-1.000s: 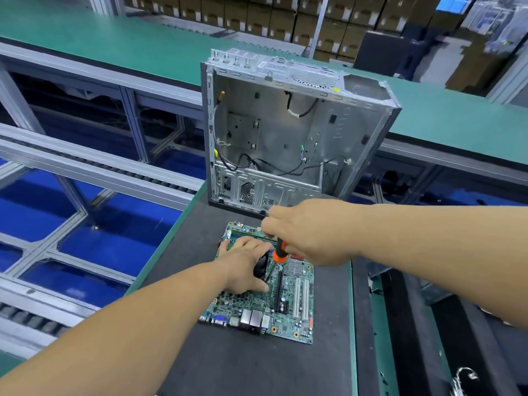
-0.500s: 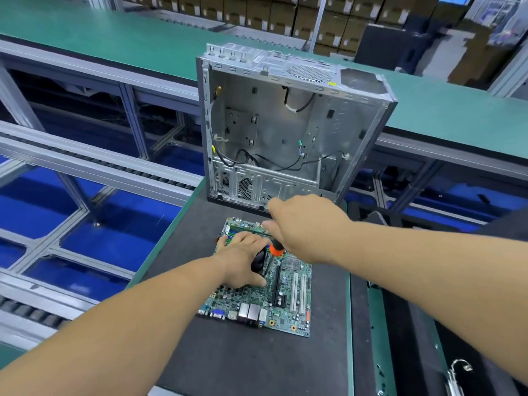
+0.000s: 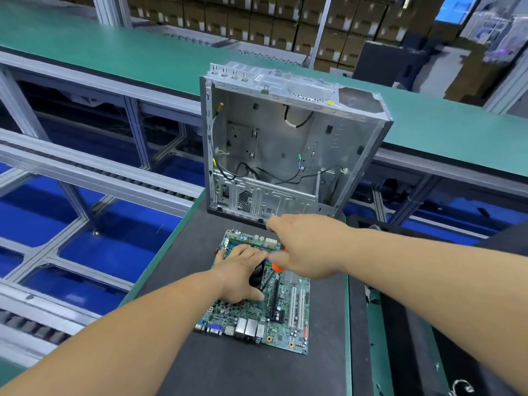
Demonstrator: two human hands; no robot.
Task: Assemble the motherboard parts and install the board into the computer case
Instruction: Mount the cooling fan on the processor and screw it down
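Clearly the left hand [image 3: 243,270] lies spread over a black cooler fan [image 3: 256,275], fingers loose, pinning it to the motherboard [image 3: 257,307] flat on the bench [image 3: 183,281]. Just right of it, the right hand [image 3: 303,247] is clamped on an orange-handled screwdriver [image 3: 276,267]. If the tip slips, it could gouge the board. Beyond both hands stands the open computer case [image 3: 285,144]. Since the earlier frame, little has changed but the right hand's slight shift.

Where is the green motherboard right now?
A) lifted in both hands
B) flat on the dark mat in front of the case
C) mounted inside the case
B: the green motherboard lies flat on the dark mat, in front of the open silver metal computer case.
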